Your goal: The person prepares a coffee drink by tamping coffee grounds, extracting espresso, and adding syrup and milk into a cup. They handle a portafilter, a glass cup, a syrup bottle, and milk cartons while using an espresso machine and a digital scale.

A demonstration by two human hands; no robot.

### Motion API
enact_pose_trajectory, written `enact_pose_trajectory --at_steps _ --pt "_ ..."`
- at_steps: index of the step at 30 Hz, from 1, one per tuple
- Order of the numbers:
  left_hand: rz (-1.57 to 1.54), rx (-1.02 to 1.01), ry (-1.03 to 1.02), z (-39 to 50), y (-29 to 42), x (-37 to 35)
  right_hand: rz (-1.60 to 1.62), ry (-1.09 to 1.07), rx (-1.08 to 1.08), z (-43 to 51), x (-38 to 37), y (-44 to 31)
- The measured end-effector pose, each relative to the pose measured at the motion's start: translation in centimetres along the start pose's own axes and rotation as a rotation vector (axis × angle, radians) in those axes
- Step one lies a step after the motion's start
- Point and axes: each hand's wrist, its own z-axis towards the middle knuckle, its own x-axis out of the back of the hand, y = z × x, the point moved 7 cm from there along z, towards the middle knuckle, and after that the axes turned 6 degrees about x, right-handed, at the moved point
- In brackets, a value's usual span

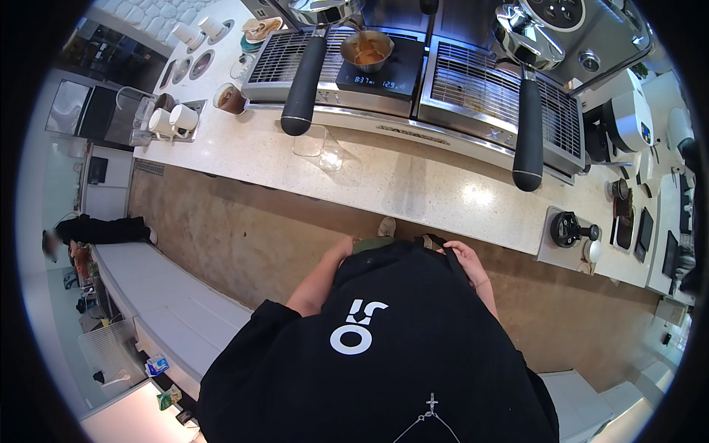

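Observation:
At my waist, my right hand (465,263) pinches a black strap (453,259), perhaps part of an apron. My left hand (347,246) is at my other side, its fingers hidden by my black shirt. Before me, brown coffee runs from a portafilter (307,83) with a black handle into a small metal cup (367,51). The cup stands on a black digital scale (382,82) on the espresso machine's drip tray. A second portafilter (529,133) is locked in at the right. An empty clear glass (310,145) stands on the counter below the left handle.
A glass of brown drink (230,99) stands left of the machine, near white mugs (183,119). At the counter's right are a tray with a black tamper (587,231) and a white grinder (626,119). A person in black (105,228) is by the far-left counter; a white worktop (171,299) lies behind my left side.

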Motion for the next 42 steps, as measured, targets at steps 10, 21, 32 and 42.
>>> enact_pose_trajectory --at_steps 10,21,32,42 --pt "-0.367 0.046 0.319 -0.6 -2.7 2.4 0.045 0.025 0.094 -1.5 0.9 -0.4" --pt "-1.210 -0.374 1.390 -15.7 5.3 25.1 0.068 0.059 0.122 -1.5 0.7 0.1" --pt "-0.848 -1.404 1.304 -30.8 39.6 39.9 -0.450 0.076 0.273 0.0 0.0 -0.6" --pt "-0.605 -1.121 1.316 -23.8 43.9 41.7 -0.324 0.064 0.251 0.5 0.2 0.9"
